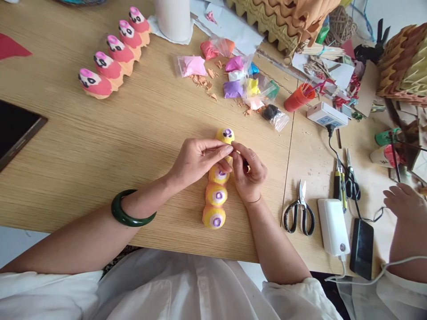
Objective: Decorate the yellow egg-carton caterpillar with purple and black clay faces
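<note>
A yellow egg-carton caterpillar (pixel 216 195) with purple-and-white dots lies on the wooden table (pixel 140 133), its head (pixel 226 135) at the far end. My left hand (pixel 196 160) rests over the segment behind the head, fingers pressed together against the head's underside. My right hand (pixel 248 171) meets it fingertip to fingertip just below the head, pinched on something too small to make out. A green bangle (pixel 128 213) sits on my left wrist.
A pink caterpillar (pixel 113 55) lies at the far left. Bags of coloured clay (pixel 240 80), a red cup (pixel 295 100) and a power strip (pixel 327 116) are behind. Scissors (pixel 300 213), a white power bank (pixel 333 226), a phone (pixel 362 242) and another person's hand (pixel 403 202) are on the right.
</note>
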`<state>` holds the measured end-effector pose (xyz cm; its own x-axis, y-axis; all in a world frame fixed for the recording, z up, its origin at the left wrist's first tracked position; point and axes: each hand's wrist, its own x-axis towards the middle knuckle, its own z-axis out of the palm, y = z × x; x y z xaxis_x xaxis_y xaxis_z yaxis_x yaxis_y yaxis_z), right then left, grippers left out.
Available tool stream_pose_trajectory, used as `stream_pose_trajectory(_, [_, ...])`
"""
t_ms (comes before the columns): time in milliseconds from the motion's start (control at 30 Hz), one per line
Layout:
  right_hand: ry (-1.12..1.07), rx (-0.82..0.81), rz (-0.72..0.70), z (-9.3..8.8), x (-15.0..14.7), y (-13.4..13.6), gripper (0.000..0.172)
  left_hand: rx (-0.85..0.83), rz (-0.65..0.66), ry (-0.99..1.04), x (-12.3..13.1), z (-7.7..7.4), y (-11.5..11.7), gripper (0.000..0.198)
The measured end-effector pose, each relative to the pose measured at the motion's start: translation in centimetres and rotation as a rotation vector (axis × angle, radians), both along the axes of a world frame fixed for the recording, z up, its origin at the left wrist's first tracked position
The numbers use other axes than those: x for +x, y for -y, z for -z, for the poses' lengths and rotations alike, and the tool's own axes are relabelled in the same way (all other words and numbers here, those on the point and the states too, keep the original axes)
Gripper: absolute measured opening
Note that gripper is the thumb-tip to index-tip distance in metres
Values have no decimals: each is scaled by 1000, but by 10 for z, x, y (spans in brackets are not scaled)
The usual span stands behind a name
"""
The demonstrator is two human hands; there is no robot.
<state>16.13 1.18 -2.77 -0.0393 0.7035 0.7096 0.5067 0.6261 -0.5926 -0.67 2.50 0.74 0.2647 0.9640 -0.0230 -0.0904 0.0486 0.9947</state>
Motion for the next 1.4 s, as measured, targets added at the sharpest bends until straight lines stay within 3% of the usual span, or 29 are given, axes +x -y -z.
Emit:
stream_pose_trajectory(333, [-53, -3, 40, -1, -3, 3, 8, -136, -76, 86, 1, 4, -2, 43])
stream_pose_trajectory(500, [-31, 52, 49, -2, -3, 3, 14, -117, -72, 64, 1, 4, -2, 43])
stream_pose_trajectory(1400, [10, -43, -12, -1, 0, 5, 23, -106, -46, 38, -1, 6, -5, 43])
